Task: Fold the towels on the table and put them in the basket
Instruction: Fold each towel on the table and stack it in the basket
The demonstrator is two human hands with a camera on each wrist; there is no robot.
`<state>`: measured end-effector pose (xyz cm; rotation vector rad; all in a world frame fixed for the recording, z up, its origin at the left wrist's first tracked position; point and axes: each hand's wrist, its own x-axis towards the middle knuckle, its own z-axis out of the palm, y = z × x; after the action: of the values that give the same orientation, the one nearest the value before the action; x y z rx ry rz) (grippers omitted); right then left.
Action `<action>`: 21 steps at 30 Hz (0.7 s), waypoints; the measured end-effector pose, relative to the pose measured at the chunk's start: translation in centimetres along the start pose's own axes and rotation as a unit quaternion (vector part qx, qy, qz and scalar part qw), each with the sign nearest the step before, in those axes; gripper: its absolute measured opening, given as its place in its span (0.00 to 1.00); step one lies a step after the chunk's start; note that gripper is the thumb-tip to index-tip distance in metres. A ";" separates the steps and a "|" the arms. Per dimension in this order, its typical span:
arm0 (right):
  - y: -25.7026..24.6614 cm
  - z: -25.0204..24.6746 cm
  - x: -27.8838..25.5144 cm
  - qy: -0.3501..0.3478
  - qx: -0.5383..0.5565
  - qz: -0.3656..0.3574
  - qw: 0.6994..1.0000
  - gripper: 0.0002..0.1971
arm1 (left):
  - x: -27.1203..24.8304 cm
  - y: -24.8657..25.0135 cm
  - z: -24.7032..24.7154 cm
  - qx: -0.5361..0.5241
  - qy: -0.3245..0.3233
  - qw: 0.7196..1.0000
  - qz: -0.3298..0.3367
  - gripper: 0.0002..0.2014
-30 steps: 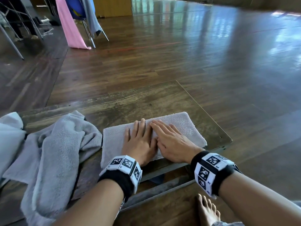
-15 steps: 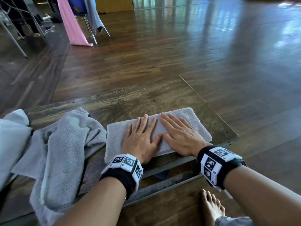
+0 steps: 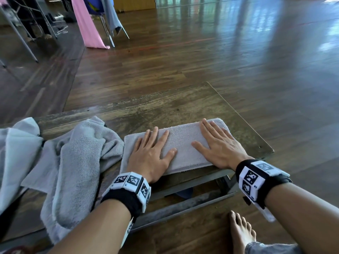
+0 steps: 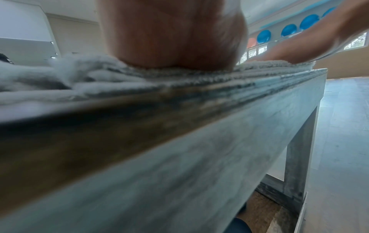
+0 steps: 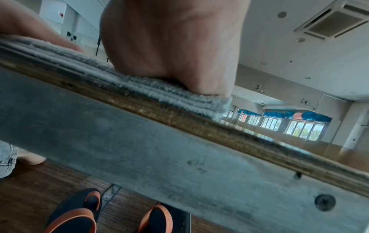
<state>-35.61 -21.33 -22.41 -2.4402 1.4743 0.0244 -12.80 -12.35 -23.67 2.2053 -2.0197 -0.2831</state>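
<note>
- Both palms lie flat, fingers straight and spread, gripping nothing: the left hand and right hand press the folded towel, likely to smooth its layers.
- The towel sits at the near edge of the table, within easy reach.
- Unfolded towels wait in a heap just left.
- No basket is in view.

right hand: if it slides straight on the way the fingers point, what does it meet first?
The right hand lies flat on the folded towel, fingers pointing away. Going on, it passes the towel's far edge onto bare table; nothing else seems to stand in that line.
</note>
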 end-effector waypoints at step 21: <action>0.5 -1.7 -1.2 0.058 -0.008 0.023 0.998 0.44 | -2.6 -1.9 -1.0 0.014 -0.007 0.996 -0.084 0.40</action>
<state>-36.81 -20.95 -20.72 -2.4584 1.5851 -0.0983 -10.91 -9.66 -23.03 2.4019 -1.8575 -0.2897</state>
